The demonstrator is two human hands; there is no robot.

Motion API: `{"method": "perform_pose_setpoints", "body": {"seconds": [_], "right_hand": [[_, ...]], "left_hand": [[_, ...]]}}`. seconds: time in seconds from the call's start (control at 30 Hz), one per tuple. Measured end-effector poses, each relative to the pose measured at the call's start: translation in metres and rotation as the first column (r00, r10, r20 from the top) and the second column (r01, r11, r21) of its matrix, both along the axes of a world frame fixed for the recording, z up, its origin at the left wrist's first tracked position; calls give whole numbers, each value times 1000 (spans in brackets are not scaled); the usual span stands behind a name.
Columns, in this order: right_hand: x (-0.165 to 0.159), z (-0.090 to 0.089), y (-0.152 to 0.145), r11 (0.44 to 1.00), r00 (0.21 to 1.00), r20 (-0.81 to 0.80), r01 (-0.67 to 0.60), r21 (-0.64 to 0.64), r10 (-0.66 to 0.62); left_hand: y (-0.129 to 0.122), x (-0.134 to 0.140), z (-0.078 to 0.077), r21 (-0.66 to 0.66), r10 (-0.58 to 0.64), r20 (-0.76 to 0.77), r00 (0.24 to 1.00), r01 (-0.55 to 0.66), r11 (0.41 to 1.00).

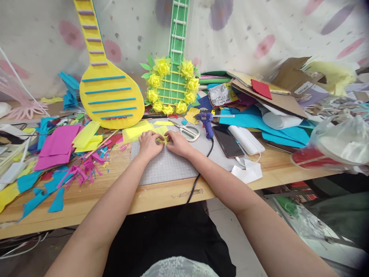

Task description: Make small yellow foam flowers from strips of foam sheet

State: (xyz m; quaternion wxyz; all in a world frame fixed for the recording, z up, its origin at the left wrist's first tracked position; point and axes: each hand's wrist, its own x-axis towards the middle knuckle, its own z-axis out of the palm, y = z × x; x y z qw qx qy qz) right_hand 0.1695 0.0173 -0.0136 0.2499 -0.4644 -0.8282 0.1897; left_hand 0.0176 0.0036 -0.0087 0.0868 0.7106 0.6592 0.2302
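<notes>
Over the grey cutting mat [167,169], my left hand [150,144] and my right hand [177,143] come close together with fingers pinched. Between them is a small piece of yellow paper [161,130], partly covered by the fingers. Just left of my left hand lie yellow paper sheets [137,130]. A pair of scissors [190,132] with pale handles rests beside my right hand. Farther right stands a blue glue gun [206,122] with a clear glue stick in its back. Behind the hands, a green paper instrument [177,57] bears a ring of yellow paper flowers [163,67].
A yellow paper instrument [112,98] leans at the back left. Magenta paper [57,148] and blue scraps litter the left side. A phone [227,141] and a white power bank [246,139] lie right. The glue gun's black cord [198,175] crosses the front edge. A plastic-wrapped tub [331,146] stands far right.
</notes>
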Motion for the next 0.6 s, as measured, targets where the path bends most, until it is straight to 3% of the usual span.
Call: {"method": "perform_pose_setpoints", "body": {"seconds": [0.27,0.6], "right_hand": [[-6,0,1,997,997,-4,71,5,-71],[-1,-1,2,996,998,61,-35,84,30]], "left_hand": [[2,2,2,-40,33,31,999,-31,999],[2,1,2,-42,14,21,1000,-13,999]]}}
